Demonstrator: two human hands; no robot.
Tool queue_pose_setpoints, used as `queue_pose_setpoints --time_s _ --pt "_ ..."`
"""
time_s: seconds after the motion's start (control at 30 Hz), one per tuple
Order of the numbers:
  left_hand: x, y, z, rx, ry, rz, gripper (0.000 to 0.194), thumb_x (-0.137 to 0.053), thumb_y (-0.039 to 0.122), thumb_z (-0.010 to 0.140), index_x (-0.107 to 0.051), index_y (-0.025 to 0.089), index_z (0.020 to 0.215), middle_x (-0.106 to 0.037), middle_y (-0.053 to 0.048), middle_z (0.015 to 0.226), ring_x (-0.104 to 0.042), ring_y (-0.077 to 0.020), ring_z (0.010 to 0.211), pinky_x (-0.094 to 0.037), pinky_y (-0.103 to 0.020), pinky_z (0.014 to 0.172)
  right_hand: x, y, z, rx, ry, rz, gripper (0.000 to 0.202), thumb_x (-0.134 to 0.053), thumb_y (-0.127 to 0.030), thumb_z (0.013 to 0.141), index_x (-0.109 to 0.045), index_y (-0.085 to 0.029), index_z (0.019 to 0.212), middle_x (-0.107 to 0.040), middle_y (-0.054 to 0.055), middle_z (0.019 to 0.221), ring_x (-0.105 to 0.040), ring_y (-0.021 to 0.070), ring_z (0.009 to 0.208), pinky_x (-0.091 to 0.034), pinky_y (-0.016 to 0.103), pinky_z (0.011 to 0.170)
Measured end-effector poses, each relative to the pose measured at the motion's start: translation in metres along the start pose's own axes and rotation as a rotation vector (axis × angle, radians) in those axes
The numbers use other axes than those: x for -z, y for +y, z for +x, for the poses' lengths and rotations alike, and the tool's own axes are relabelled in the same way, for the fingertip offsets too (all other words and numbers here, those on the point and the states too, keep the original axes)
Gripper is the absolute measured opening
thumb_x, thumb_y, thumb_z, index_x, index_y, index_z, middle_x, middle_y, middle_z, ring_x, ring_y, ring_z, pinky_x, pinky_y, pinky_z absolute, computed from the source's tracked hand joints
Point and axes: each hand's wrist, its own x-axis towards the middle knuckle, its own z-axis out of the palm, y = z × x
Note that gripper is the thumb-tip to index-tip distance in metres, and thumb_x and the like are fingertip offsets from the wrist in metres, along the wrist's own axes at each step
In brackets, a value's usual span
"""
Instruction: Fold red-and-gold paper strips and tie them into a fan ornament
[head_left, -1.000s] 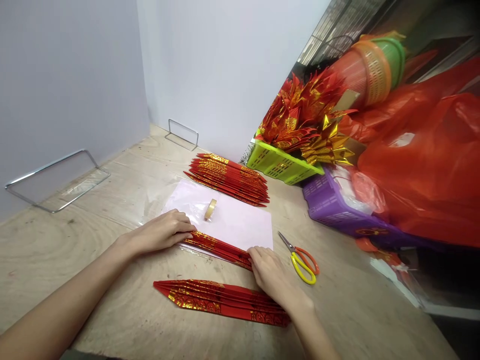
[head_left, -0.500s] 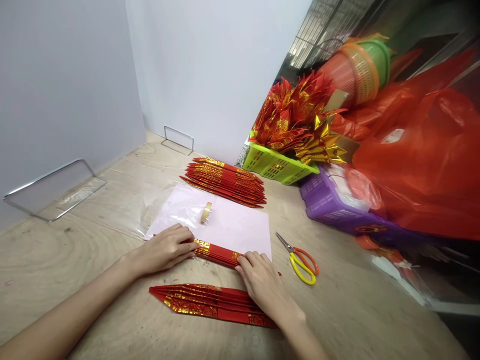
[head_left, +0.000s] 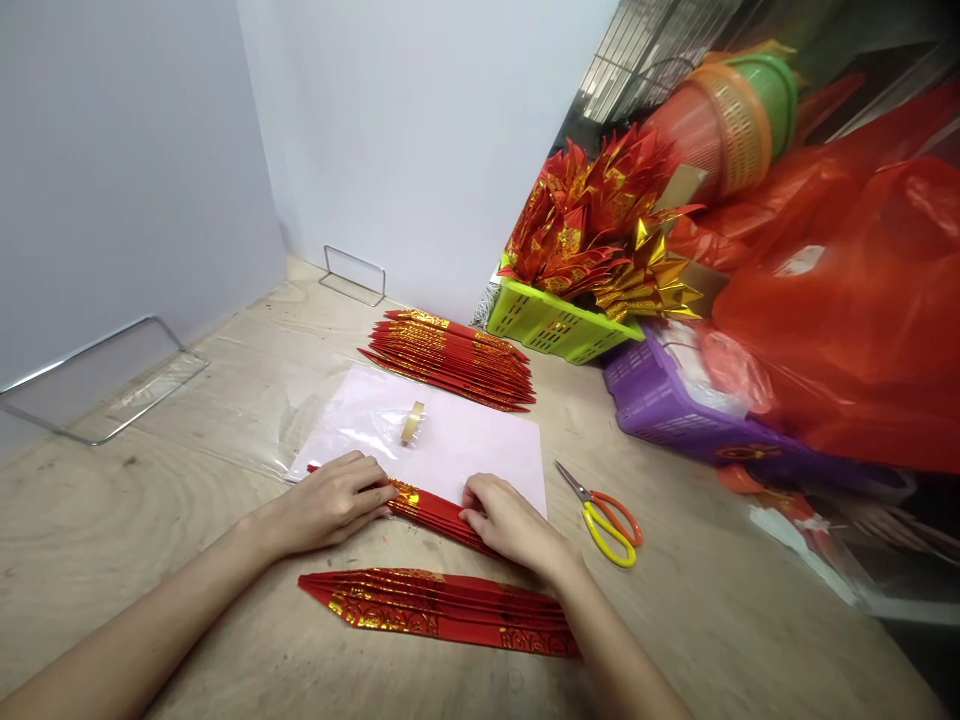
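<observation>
A narrow red and gold folded paper strip lies along the front edge of a pale pink sheet. My left hand is closed on its left part, fingers curled over the folds. Farther right, my right hand pinches the same strip, thumb and fingertips together at its upper edge. Nearer to me rests a second pleated red and gold paper, its right end partly behind my right forearm. A tape roll stands on clear film on the sheet.
Behind the sheet lies a stack of folded red papers. Scissors with orange and yellow handles lie to the right. Green and purple baskets stand at the back right. Wire stands are at left.
My right hand has shifted slightly up and inward along the strip, its fingers now more curled. My left hand stays in place. The view has moved slightly.
</observation>
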Motion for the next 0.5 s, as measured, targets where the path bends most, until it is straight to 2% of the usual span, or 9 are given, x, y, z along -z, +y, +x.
queue_pose_setpoints --time_s 0.13,0.3,0.43,0.5 --pt "0.003 -0.001 0.003 0.003 0.060 0.064 0.019 -0.044 0.020 0.098 -0.063 0.016 0.099 -0.060 -0.005 0.082 -0.051 -0.0171 0.077 -0.041 -0.030 0.071 0.007 -0.010 -0.003 0.008 0.043 -0.059 0.013 -0.046 -0.009 0.090 -0.054 -0.019 0.092 -0.062 0.003 0.088 -0.053 0.0160 0.077 -0.037 0.027 0.069" --pt "0.004 -0.002 0.006 0.065 0.013 0.067 0.022 -0.042 0.024 0.099 -0.064 0.017 0.099 -0.061 -0.005 0.085 -0.054 -0.0170 0.080 -0.043 -0.032 0.075 0.005 -0.014 -0.002 0.145 0.042 -0.228 0.028 -0.038 0.001 0.088 -0.058 -0.018 0.091 -0.062 0.005 0.095 -0.053 0.0164 0.082 -0.039 0.028 0.077" --pt "0.001 -0.003 0.005 0.108 0.012 0.027 0.023 -0.042 0.026 0.099 -0.063 0.018 0.105 -0.062 -0.005 0.088 -0.055 -0.0178 0.083 -0.044 -0.033 0.077 0.000 -0.015 -0.007 0.198 0.093 -0.239 0.012 -0.048 -0.017 0.095 -0.060 -0.018 0.093 -0.062 0.005 0.097 -0.054 0.0176 0.090 -0.040 0.031 0.084" --pt "-0.001 -0.004 0.005 0.119 0.024 0.006 0.023 -0.043 0.027 0.099 -0.063 0.019 0.106 -0.062 -0.006 0.089 -0.055 -0.0184 0.084 -0.044 -0.033 0.078 -0.004 -0.017 -0.009 0.221 0.136 -0.288 0.013 -0.051 -0.025 0.096 -0.060 -0.018 0.091 -0.061 0.005 0.097 -0.053 0.0178 0.089 -0.041 0.031 0.083"
